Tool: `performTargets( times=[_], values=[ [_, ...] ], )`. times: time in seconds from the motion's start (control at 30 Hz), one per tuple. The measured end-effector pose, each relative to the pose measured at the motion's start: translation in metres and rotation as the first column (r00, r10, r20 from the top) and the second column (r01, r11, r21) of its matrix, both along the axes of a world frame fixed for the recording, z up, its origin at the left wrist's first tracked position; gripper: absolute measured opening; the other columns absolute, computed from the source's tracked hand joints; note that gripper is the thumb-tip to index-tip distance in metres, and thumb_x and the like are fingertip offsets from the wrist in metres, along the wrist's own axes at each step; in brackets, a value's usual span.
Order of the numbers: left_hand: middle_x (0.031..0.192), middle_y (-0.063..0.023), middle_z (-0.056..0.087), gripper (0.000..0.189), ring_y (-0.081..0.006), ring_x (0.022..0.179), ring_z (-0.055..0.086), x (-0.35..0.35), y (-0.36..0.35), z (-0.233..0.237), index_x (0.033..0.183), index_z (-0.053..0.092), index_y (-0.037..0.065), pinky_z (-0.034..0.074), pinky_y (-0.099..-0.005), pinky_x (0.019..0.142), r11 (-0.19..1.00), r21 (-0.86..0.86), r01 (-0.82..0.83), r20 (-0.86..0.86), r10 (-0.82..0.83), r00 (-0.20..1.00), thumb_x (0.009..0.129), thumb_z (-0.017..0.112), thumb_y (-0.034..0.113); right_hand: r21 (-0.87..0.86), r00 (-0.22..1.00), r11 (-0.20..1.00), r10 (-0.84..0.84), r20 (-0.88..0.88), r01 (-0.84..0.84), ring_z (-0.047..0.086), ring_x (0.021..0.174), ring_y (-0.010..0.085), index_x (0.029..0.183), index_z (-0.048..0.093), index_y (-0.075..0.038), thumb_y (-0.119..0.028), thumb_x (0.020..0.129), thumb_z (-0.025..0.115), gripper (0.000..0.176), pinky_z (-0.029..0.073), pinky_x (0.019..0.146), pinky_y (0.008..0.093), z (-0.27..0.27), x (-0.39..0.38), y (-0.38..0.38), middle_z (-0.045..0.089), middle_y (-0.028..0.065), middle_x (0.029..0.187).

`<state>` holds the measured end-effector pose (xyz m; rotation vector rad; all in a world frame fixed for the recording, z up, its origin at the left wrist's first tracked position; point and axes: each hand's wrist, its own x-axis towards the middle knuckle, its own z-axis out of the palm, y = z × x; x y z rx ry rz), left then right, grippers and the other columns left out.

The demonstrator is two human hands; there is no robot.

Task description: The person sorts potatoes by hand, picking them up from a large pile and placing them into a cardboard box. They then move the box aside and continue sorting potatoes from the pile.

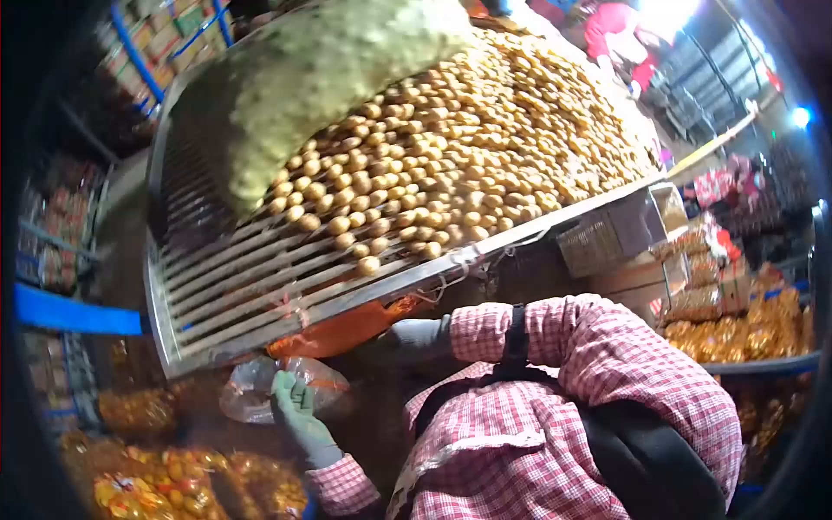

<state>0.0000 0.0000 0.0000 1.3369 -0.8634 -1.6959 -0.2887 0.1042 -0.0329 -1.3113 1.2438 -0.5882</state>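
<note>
A slatted metal tray (234,286) slopes across the view, with many round brown potato-like items (416,165) heaped on its upper right part. An orange mesh bag (342,332) hangs along the tray's near edge. Below that edge, my left hand (302,412), in a pale green glove, has its fingers pressed together on a clear plastic bag (251,392). My right hand (412,340), in a grey glove, lies beside the right end of the orange mesh bag; its fingers are hidden in shadow.
A blurred greenish-yellow mass (321,78) covers the tray's upper left. Another person in red (611,35) bends at the far right edge. Cardboard boxes (615,234) and filled mesh bags (745,334) stand at right; more bagged produce (165,485) lies lower left. A blue bar (78,310) juts in from the left.
</note>
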Motion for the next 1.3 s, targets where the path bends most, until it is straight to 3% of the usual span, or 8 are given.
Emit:
performTargets(
  times=[0.27,0.5,0.67,0.8,0.9,0.97,1.1,1.3],
  values=[
    [0.129,-0.0123,0.067,0.041,-0.0193,0.11,0.066,-0.266,0.115,0.089,0.137,0.061,0.001,0.052,-0.0329,0.098,0.856,-0.225,0.466,0.073,-0.462,0.884,0.104,0.059,0.024,0.112,0.909,0.904,-0.402,-0.111,0.413,0.071,0.1,0.0256,0.124,0.071,-0.008,-0.029,0.094,0.065,0.038,0.054,0.093,0.0379,0.071,-0.181,0.194,0.075,0.0131,0.114],
    [0.152,-0.0246,0.042,0.07,-0.0407,0.143,0.037,-0.448,0.163,0.042,0.15,0.047,0.007,0.032,-0.0505,0.118,0.066,-0.552,0.831,0.821,-0.131,0.555,0.088,0.074,0.027,0.124,0.602,0.596,-0.799,-0.009,0.793,0.069,0.104,0.0194,0.125,0.069,0.0,-0.026,0.096,0.065,0.039,0.052,0.095,0.0342,0.097,-0.319,0.391,0.075,0.0125,0.116],
    [0.163,-0.0161,0.034,0.072,-0.0393,0.151,0.025,-0.559,0.206,0.041,0.153,0.047,0.017,0.023,-0.0521,0.123,-0.24,-0.119,0.963,0.984,0.1,0.147,0.091,0.07,0.043,0.21,0.296,0.324,-0.942,0.155,0.922,0.064,0.087,0.0113,0.126,0.066,0.002,-0.019,0.098,0.064,0.036,0.054,0.08,0.0279,0.087,-0.36,0.481,0.071,0.0051,0.1],
    [0.164,-0.0132,0.032,0.066,-0.0345,0.154,0.023,-0.635,0.177,0.041,0.155,0.045,0.021,0.019,-0.05,0.124,-0.131,0.278,0.952,0.929,0.289,-0.232,0.096,0.061,0.047,0.269,0.189,0.234,-0.965,0.182,0.934,0.063,0.086,0.0102,0.129,0.065,0.001,-0.018,0.098,0.062,0.035,0.053,0.08,0.0266,0.087,-0.381,0.506,0.07,0.0039,0.101],
    [0.163,-0.0138,0.035,0.055,-0.0345,0.149,0.031,-0.643,0.074,-0.018,0.149,0.053,0.018,0.027,-0.0497,0.121,-0.05,-0.22,0.974,0.87,0.442,0.219,0.099,0.058,0.039,0.299,0.156,0.212,-0.967,0.199,0.93,0.063,0.087,0.0105,0.128,0.065,0.0,-0.017,0.098,0.062,0.035,0.053,0.081,0.0265,0.091,-0.399,0.508,0.07,0.0037,0.101],
    [0.153,-0.0141,0.046,0.05,-0.0351,0.138,0.039,-0.664,0.063,0.016,0.139,0.061,0.01,0.031,-0.0482,0.119,0.004,-0.277,0.961,0.83,0.506,0.237,0.099,0.06,0.04,0.271,0.156,0.216,-0.962,0.225,0.938,0.063,0.081,0.0087,0.128,0.066,0.0,-0.017,0.097,0.064,0.035,0.053,0.074,0.0251,0.083,-0.416,0.509,0.069,0.0034,0.099],
    [0.123,-0.0151,0.067,0.04,-0.0341,0.118,0.058,-0.734,0.145,0.074,0.124,0.068,0.007,0.043,-0.0459,0.109,-0.359,-0.592,0.722,0.77,0.014,0.638,0.087,0.074,0.024,0.34,0.063,0.132,-0.976,0.206,0.931,0.06,0.071,0.006,0.125,0.067,-0.001,-0.016,0.096,0.064,0.033,0.051,0.064,0.022,0.101,-0.468,0.484,0.068,0.0026,0.094],
    [0.1,-0.0102,0.067,0.029,-0.0318,0.1,0.063,-0.785,0.271,0.036,0.11,0.073,0.016,0.05,-0.046,0.094,-0.524,-0.274,0.806,0.962,-0.161,0.222,0.082,0.075,0.025,0.144,0.284,0.296,-0.954,0.094,0.944,0.062,0.073,0.0077,0.115,0.072,-0.001,-0.021,0.097,0.064,0.028,0.052,0.066,0.0238,0.116,-0.559,0.42,0.068,0.0018,0.089]
  ],
)
